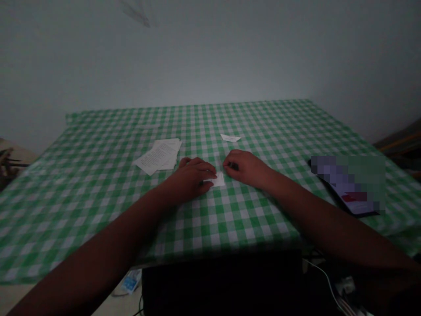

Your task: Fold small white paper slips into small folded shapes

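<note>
A small piece of white paper (219, 179) lies on the checked cloth, partly covered by my left hand (192, 177). The fingers and thumb of that hand hold it down from the left, and its right end shows past them. Just right of the paper, apart from its visible edge, my right hand (245, 167) rests with fingers curled and the tips pinched together. Whatever those fingertips hold, if anything, is hidden. Beyond the right hand is a folded white paper piece (230, 138). Several printed sheets (159, 156) overlap to the left of my left hand.
A green and white checked cloth (197, 232) covers the table. At the right lies a dark-edged device with a lit screen (357, 205), partly blurred out. A pale wall (197, 52) rises behind the table. Cables (324, 274) and a blue-and-white packet (130, 281) show below the front edge.
</note>
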Demonstrator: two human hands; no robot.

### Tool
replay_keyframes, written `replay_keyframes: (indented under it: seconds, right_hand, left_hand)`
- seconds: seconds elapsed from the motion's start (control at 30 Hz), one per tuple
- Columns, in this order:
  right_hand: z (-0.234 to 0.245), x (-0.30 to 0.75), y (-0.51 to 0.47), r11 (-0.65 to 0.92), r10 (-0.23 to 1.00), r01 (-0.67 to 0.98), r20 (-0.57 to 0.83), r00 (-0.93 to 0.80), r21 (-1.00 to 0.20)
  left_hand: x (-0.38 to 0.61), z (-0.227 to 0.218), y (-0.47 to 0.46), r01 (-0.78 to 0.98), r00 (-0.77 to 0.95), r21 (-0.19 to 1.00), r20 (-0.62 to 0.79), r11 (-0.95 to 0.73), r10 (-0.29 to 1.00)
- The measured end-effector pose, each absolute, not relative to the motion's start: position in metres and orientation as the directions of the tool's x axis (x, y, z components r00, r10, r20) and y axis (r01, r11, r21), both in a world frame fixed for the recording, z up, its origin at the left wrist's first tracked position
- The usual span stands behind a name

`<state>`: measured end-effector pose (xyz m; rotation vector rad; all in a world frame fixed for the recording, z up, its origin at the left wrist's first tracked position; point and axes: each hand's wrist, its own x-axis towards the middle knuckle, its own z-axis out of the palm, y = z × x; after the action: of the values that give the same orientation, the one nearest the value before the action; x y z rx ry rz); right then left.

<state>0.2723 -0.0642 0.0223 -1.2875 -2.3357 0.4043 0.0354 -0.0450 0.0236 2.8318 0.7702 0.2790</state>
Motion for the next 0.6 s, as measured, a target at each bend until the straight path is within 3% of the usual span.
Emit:
replay_keyframes:
  seconds: [0.13,0.37,0.6]
  right_hand:
    - [0.015,0.264,-0.064,0.476,0.879,0.756,0.247,-0.407,-0.449]
    - [0.006,0.259,-0.06,0.606,0.793,0.677,0.255,-0.553,-0.418]
    - [0.011,0.262,-0.063,0.617,0.783,0.675,0.228,-0.579,-0.405]
  left_hand:
    - [0.037,0.023,-0.046,0.485,0.839,0.263,0.129,-0.834,0.529]
    - [0.034,0.02,-0.041,0.476,0.836,0.289,0.142,-0.83,0.529]
    - [0.034,0.022,-0.043,0.481,0.852,0.15,0.152,-0.864,0.501]
